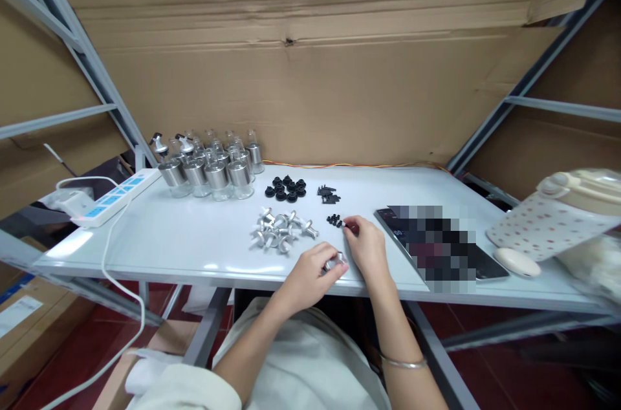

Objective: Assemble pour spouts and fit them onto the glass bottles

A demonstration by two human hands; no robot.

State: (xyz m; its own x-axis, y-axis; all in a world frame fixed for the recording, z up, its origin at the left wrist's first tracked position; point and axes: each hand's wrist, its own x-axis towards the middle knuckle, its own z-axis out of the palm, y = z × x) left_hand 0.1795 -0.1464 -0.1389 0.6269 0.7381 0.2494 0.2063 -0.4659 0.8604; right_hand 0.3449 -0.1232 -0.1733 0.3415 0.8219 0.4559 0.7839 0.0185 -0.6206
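Observation:
My left hand (313, 271) is closed around a silver pourer top (334, 261), partly covered by the fingers, just above the table's front edge. Beside it, my right hand (366, 242) pinches a small black part at the edge of a little pile of small black parts (334, 220). To the left lies a heap of silver pourer tops (279, 230) with whitish stems. Behind them are several round black stoppers (286, 189) in a cluster. Short thin black pieces (328, 194) lie together to the right of the stoppers.
Glass bottles with steel sleeves (217, 176) stand at the back left, two with pourers fitted. A white power strip (119, 196) lies at the left edge. On the right are a tablet-like device (491, 266), a white oval case (517, 262) and a dotted container (548, 222).

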